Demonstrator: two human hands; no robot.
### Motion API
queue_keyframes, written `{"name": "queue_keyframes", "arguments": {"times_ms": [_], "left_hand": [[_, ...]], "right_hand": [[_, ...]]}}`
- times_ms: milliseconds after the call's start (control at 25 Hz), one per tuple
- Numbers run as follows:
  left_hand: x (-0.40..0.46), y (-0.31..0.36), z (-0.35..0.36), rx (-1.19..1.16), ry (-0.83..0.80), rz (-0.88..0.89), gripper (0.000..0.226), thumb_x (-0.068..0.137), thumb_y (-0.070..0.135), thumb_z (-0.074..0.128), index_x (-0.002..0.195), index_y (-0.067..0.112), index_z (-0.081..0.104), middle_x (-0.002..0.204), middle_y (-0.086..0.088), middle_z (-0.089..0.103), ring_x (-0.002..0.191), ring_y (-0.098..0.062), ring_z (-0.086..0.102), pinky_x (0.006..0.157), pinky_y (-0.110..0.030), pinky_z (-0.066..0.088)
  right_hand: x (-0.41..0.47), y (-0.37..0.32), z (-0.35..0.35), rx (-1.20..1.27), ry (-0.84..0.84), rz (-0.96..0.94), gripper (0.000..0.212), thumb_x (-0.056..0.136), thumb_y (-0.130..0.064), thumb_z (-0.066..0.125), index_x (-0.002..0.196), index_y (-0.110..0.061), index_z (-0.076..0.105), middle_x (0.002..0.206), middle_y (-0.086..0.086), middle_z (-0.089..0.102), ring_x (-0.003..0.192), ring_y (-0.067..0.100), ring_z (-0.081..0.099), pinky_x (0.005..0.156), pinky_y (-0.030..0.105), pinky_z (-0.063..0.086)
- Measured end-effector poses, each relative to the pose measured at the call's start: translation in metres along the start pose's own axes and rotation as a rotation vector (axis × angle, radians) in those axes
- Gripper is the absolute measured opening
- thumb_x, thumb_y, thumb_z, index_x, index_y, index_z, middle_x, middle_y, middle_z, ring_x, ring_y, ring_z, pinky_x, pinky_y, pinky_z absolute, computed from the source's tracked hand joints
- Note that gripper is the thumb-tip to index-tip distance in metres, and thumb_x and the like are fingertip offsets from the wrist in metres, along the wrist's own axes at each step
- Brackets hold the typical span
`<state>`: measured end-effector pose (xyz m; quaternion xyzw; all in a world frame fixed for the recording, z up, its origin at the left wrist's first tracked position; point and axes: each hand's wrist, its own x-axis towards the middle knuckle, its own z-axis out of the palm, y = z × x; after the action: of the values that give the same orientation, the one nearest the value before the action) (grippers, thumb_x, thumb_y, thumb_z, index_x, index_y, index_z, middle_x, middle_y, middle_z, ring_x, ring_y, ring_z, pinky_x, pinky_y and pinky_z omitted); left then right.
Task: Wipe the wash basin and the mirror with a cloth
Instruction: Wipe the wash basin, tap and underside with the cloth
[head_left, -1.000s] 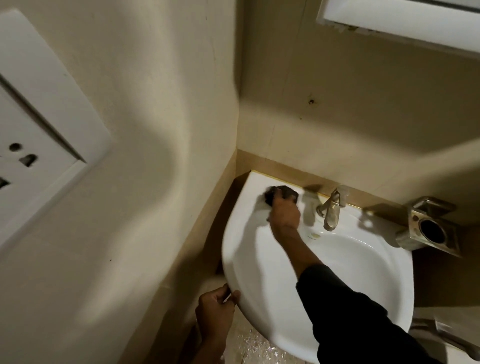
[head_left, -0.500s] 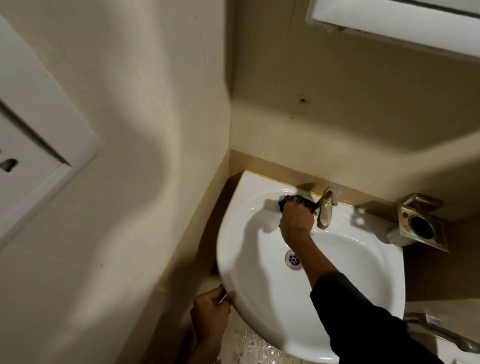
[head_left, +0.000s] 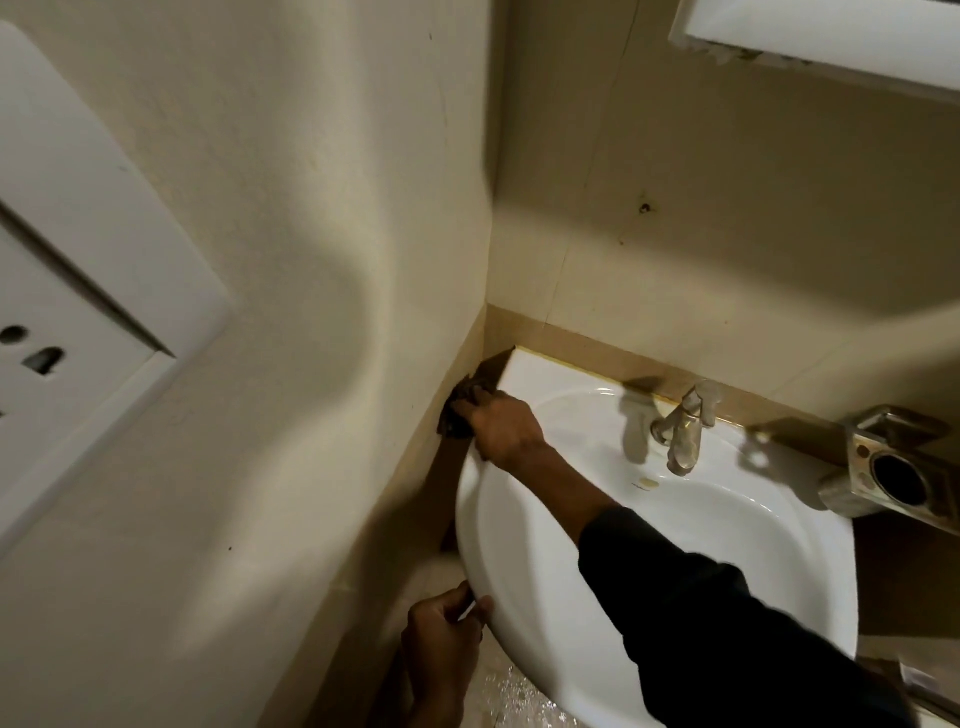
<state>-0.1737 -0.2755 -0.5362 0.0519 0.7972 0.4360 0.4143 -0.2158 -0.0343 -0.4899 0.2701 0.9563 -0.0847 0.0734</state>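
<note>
Reaching across the wash basin (head_left: 561, 597), the right hand (head_left: 501, 428) presses a dark cloth (head_left: 460, 415) against the basin's left edge, close to its back left corner, where the rim meets the side wall (head_left: 311, 260). The fingers are curled together around the cloth, bunching it; part of the cloth shows beyond the fingertips, touching the wall's tan skirting band. The forearm lies diagonally over the bowl, and a dark sleeve (head_left: 727, 623) covers it from mid-forearm back. The left hand (head_left: 441, 644) is at the basin's front left edge, below the rim, with thumb and fingers drawn close around the rim's lip; a small pale object shows between them, too indistinct to identify. The tap (head_left: 683, 431) stands upright at the basin's back edge, apart from both hands. A metal holder (head_left: 893, 467) with a round opening is mounted just beside the basin's right back corner. The lower edge of the mirror (head_left: 810, 36) appears at the upper right, well apart from the cloth. A white socket plate (head_left: 78, 260) is fixed on the side wall at far left.
</note>
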Motion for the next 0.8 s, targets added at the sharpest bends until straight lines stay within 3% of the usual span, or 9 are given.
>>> {"name": "queue_keyframes", "arguments": {"times_ms": [80, 120, 240, 320, 400, 520, 600, 680, 800], "left_hand": [[-0.002, 0.002, 0.000, 0.018, 0.005, 0.015, 0.032, 0.077, 0.012, 0.079, 0.105, 0.026, 0.074, 0.063, 0.028, 0.069, 0.065, -0.009, 0.070, 0.075, -0.039, 0.061], [-0.002, 0.001, 0.000, 0.025, 0.007, 0.028, 0.033, 0.076, 0.012, 0.079, 0.106, 0.025, 0.074, 0.066, 0.027, 0.070, 0.065, -0.011, 0.071, 0.075, -0.040, 0.061], [-0.005, -0.001, 0.000, 0.041, 0.025, 0.056, 0.035, 0.075, 0.015, 0.080, 0.107, 0.028, 0.074, 0.086, 0.019, 0.075, 0.073, -0.012, 0.073, 0.076, -0.041, 0.061], [-0.006, -0.003, 0.000, 0.057, 0.031, 0.073, 0.038, 0.075, 0.018, 0.080, 0.105, 0.039, 0.071, 0.090, 0.018, 0.076, 0.079, -0.013, 0.074, 0.077, -0.041, 0.061], [-0.006, -0.005, 0.000, 0.053, 0.028, 0.056, 0.037, 0.075, 0.019, 0.080, 0.105, 0.038, 0.071, 0.087, 0.017, 0.076, 0.076, -0.013, 0.074, 0.076, -0.042, 0.061], [-0.003, -0.004, 0.001, 0.025, 0.042, 0.052, 0.034, 0.077, 0.014, 0.079, 0.109, 0.022, 0.074, 0.081, 0.013, 0.077, 0.069, -0.016, 0.073, 0.074, -0.043, 0.061], [-0.004, -0.003, 0.001, 0.020, 0.039, 0.049, 0.032, 0.078, 0.013, 0.078, 0.109, 0.021, 0.074, 0.075, 0.013, 0.077, 0.064, -0.013, 0.070, 0.073, -0.039, 0.061], [-0.003, -0.003, 0.000, 0.008, 0.027, 0.048, 0.031, 0.078, 0.013, 0.078, 0.106, 0.025, 0.074, 0.074, 0.014, 0.076, 0.061, -0.008, 0.067, 0.074, -0.038, 0.061], [-0.001, -0.005, 0.001, -0.027, 0.021, 0.022, 0.036, 0.076, 0.012, 0.079, 0.094, 0.042, 0.070, 0.063, 0.019, 0.072, 0.062, -0.010, 0.067, 0.078, -0.044, 0.061]], "right_hand": [[-0.004, 0.014, -0.004, -0.045, -0.030, -0.166, 0.061, 0.088, -0.012, 0.060, 0.145, -0.025, 0.041, 0.142, 0.012, 0.046, 0.114, 0.036, 0.053, 0.085, 0.042, 0.049], [-0.007, 0.026, -0.006, -0.056, -0.025, -0.135, 0.063, 0.087, -0.010, 0.060, 0.145, -0.026, 0.041, 0.144, 0.011, 0.045, 0.112, 0.036, 0.053, 0.082, 0.041, 0.049], [-0.011, 0.052, -0.005, 0.021, 0.063, 0.231, 0.082, 0.076, 0.000, 0.065, 0.147, -0.028, 0.036, 0.148, 0.011, 0.040, 0.108, 0.037, 0.055, 0.079, 0.041, 0.050], [-0.016, 0.042, -0.001, 0.055, 0.072, 0.255, 0.082, 0.075, 0.000, 0.066, 0.147, -0.027, 0.037, 0.151, 0.014, 0.036, 0.109, 0.039, 0.056, 0.081, 0.043, 0.051], [-0.029, 0.023, 0.010, 0.053, 0.068, 0.028, 0.077, 0.074, 0.000, 0.067, 0.143, -0.026, 0.044, 0.151, 0.014, 0.037, 0.106, 0.039, 0.059, 0.076, 0.042, 0.053], [-0.065, 0.008, 0.033, -0.005, 0.081, -0.495, 0.073, 0.064, -0.002, 0.079, 0.130, -0.023, 0.059, 0.138, 0.012, 0.055, 0.099, 0.034, 0.065, 0.060, 0.031, 0.054], [-0.065, 0.016, 0.029, -0.046, 0.064, -0.616, 0.075, 0.060, 0.000, 0.078, 0.129, -0.022, 0.061, 0.134, 0.012, 0.058, 0.096, 0.034, 0.065, 0.057, 0.029, 0.053], [-0.042, 0.033, 0.011, -0.027, 0.072, -0.392, 0.074, 0.069, 0.003, 0.071, 0.137, -0.022, 0.054, 0.143, 0.014, 0.048, 0.100, 0.038, 0.061, 0.065, 0.035, 0.053], [-0.012, 0.057, -0.015, 0.010, 0.062, 0.190, 0.079, 0.078, 0.000, 0.065, 0.147, -0.027, 0.037, 0.150, 0.012, 0.037, 0.109, 0.037, 0.055, 0.079, 0.040, 0.049]]}}
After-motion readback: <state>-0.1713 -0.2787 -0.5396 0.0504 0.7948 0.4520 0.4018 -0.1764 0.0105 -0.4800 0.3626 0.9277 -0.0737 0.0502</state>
